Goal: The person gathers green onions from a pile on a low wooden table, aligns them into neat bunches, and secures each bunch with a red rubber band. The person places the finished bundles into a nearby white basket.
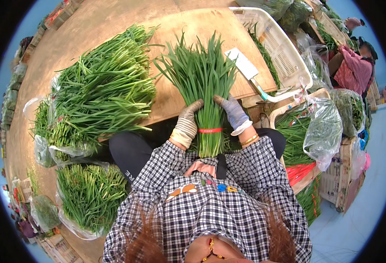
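Note:
Between my two gloved hands is a bundle of green garlic chives, its leaf tips pointing away from me over the wooden board. A red band with writing circles the bundle near its cut ends. My left hand, in a striped work glove, grips the left side. On the right side my right hand, in a bluish glove with a white cuff, holds it too. The fingers behind the bundle are hidden. A cleaver with a pale handle lies on the wooden board, right of the leaves.
A big heap of loose chives covers the left of the board. Below it sits a bag of chives. A white plastic crate stands behind the cleaver. At right, a crate holds chives and red bands. Another person sits beyond.

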The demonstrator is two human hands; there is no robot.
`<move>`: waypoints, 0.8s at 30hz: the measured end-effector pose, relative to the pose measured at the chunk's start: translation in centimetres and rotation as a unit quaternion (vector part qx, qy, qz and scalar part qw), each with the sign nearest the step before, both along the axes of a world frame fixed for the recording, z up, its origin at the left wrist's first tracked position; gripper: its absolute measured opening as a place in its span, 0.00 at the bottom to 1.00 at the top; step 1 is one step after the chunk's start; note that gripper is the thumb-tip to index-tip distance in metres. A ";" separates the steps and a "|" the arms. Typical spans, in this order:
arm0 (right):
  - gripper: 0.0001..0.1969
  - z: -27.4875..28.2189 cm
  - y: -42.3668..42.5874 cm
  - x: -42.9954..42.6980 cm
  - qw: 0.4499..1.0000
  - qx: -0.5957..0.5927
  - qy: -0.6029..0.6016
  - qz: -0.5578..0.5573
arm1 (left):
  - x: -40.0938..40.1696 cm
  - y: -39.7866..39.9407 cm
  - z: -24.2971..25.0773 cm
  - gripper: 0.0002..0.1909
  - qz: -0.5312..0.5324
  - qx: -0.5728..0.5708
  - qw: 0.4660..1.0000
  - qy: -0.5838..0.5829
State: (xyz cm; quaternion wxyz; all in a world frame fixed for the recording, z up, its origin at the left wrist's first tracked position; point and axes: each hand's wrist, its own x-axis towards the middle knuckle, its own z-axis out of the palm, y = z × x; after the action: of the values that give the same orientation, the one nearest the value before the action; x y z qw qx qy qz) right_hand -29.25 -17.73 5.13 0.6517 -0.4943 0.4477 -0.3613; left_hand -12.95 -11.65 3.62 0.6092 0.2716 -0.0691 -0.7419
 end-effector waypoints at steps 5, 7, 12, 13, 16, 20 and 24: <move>0.30 2.6 -1.5 -2.8 0.950 -0.142 0.265 -0.085 | 0.3 0.6 -0.9 0.17 0.011 0.042 0.999 0.028; 0.21 5.4 -2.2 -3.5 0.935 -0.215 0.246 -0.136 | 0.5 0.7 -0.6 0.17 0.016 0.057 0.998 0.029; 0.10 10.1 -3.0 -0.9 0.800 -0.496 0.327 -0.089 | 0.5 1.1 0.7 0.18 0.013 0.040 0.999 0.023; 0.09 10.1 -3.1 0.3 0.798 -0.516 0.304 -0.074 | 0.4 1.1 0.8 0.18 0.016 0.038 0.999 0.022; 0.12 8.7 -3.1 3.5 0.793 -0.364 0.488 0.011 | 0.1 1.0 0.7 0.19 0.023 0.040 0.999 0.012; 0.13 6.9 -3.1 4.0 0.910 -0.165 0.379 -0.019 | 0.3 1.0 0.1 0.22 0.031 0.012 0.999 0.003; 0.09 5.7 -2.6 1.9 0.994 0.030 0.098 -0.048 | 0.9 1.4 -0.5 0.24 0.008 0.002 0.999 0.040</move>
State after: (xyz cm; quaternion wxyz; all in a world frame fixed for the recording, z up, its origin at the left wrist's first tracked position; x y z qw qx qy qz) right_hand -27.31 -20.30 10.79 0.6017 -0.4852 0.5430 -0.3282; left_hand -12.07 -10.25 3.15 0.6170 0.2437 -0.0413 -0.7471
